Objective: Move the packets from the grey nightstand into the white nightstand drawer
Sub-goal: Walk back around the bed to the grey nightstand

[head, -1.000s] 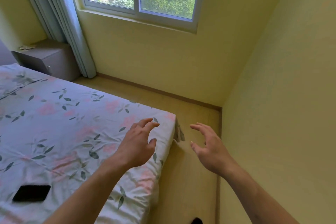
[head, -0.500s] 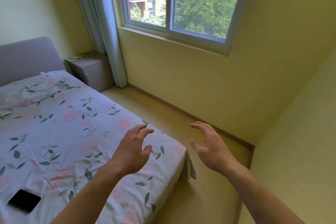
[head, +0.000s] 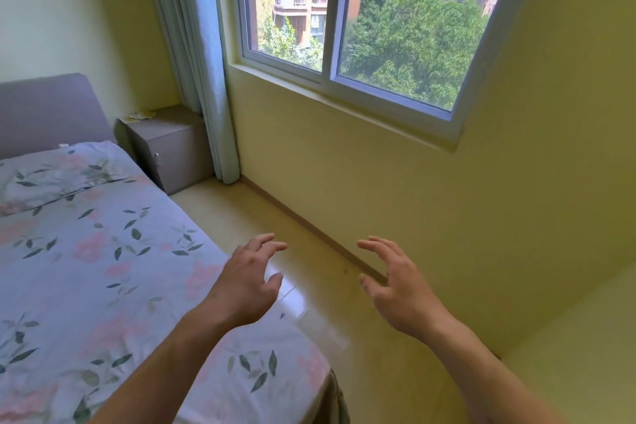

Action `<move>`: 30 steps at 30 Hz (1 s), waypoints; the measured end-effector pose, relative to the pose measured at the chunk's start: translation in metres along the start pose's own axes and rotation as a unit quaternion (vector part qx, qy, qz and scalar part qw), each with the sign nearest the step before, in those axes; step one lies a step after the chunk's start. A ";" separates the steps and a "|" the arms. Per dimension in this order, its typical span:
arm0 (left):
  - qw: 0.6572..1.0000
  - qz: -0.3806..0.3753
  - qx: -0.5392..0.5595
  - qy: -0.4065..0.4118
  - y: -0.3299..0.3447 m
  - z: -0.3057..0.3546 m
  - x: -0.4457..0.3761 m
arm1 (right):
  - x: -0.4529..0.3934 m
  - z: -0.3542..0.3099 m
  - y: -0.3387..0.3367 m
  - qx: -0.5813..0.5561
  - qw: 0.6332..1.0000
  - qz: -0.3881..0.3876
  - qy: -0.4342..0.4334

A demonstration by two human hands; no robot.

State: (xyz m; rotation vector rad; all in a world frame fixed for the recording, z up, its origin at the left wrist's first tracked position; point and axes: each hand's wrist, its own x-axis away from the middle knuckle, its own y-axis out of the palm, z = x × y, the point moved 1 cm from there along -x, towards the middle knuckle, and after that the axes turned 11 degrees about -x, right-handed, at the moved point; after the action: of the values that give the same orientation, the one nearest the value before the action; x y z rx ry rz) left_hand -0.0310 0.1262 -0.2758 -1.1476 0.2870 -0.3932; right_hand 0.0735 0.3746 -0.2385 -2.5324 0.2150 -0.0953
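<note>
The grey nightstand (head: 172, 148) stands in the far corner between the bed's headboard and the curtain. Small yellowish packets (head: 139, 115) lie on its top near the back left edge. My left hand (head: 246, 282) is held out in front of me over the bed's right edge, fingers loosely spread, holding nothing. My right hand (head: 399, 289) hovers beside it over the floor, also relaxed and empty. Both hands are far from the nightstand. The white nightstand is not in view.
A bed (head: 103, 268) with a floral sheet fills the left side, with a pillow (head: 58, 172) and a grey headboard (head: 48, 110). A strip of tan floor (head: 275, 227) runs between bed and yellow wall. A curtain (head: 206, 79) hangs beside the window (head: 344, 17).
The view has swung up and left along the aisle, bringing the grey nightstand closer and more central. A dark phone on the bed has left the frame. Both hands stay empty in front.
</note>
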 end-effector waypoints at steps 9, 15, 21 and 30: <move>1.000 0.002 -0.017 -0.005 0.019 0.069 -0.157 | -0.146 0.067 -0.082 -0.019 1.000 -0.014 -0.005; 0.997 0.035 -0.020 -0.072 0.038 0.101 -0.251 | -0.257 0.106 -0.133 -0.011 0.996 -0.073 -0.044; 0.986 0.059 -0.030 -0.153 0.034 0.105 -0.313 | -0.362 0.110 -0.165 0.023 0.986 -0.144 -0.082; 0.956 0.086 -0.035 -0.279 0.005 0.041 -0.365 | -0.504 0.063 -0.110 0.023 0.956 -0.245 -0.160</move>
State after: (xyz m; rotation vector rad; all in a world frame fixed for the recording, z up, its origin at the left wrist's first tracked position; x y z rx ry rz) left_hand -0.3399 0.3233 -0.2573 -1.2429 -0.0972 0.1026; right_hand -0.4003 0.5876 -0.2385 -2.4540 -0.5400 0.1167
